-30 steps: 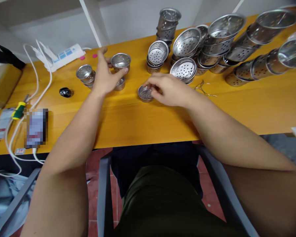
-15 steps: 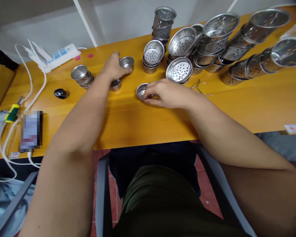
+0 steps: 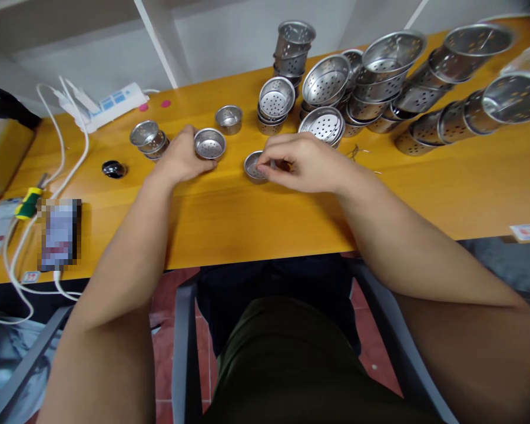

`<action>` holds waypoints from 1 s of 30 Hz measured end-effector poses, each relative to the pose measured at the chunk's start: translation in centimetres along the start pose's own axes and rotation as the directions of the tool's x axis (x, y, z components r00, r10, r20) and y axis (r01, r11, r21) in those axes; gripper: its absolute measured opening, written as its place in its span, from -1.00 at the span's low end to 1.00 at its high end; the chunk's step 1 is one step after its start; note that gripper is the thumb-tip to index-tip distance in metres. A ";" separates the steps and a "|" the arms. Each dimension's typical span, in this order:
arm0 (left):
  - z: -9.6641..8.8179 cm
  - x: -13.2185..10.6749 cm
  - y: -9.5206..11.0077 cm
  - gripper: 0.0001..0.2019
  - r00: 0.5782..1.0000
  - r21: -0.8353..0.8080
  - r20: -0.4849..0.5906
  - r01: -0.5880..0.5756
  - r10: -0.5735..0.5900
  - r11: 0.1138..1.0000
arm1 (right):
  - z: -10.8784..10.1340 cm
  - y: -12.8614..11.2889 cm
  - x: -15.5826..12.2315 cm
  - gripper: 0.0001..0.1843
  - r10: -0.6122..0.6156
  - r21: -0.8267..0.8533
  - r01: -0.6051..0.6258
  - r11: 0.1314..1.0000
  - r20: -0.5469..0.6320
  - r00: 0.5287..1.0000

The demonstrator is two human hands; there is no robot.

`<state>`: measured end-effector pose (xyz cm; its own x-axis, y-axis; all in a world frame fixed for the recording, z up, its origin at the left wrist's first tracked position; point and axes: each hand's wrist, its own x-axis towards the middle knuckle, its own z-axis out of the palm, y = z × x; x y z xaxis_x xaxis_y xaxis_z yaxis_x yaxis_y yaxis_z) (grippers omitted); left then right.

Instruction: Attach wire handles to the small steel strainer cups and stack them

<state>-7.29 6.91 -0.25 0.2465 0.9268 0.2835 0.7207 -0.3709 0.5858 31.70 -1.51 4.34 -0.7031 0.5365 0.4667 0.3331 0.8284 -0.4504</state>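
My left hand (image 3: 179, 159) rests on the orange table (image 3: 265, 206) with its fingers curled around a small perforated steel cup (image 3: 209, 143). My right hand (image 3: 298, 162) pinches the rim of another small perforated cup (image 3: 253, 166) lying on the table. A third small cup (image 3: 228, 118) stands alone just behind, apart from both hands. Left of my left hand lies a short stack of small cups (image 3: 149, 139).
Stacks of larger perforated steel strainers (image 3: 357, 88) crowd the back right of the table. A black knob (image 3: 113, 169), a white power strip (image 3: 110, 106) with cables, a yellow-green screwdriver (image 3: 29, 202) and a phone (image 3: 59, 234) lie at the left. Thin wire pieces (image 3: 357, 154) lie beside my right hand.
My left hand set one small cup down at the back, then drew back toward me and closed on another cup. My right hand stayed on its cup.
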 end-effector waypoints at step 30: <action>6.9 -1.9 3.2 0.14 0.924 -0.684 -0.173 -0.362 0.340 0.633 | -7.9 -0.7 -9.2 -0.76 0.845 -0.650 -0.596 0.472 0.142 0.515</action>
<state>-0.99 4.37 -4.16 0.3607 0.7198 0.5931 -0.0758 -0.6112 0.7879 42.87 -5.78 6.37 -0.1695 0.9537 -0.2486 0.9844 0.1760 0.0040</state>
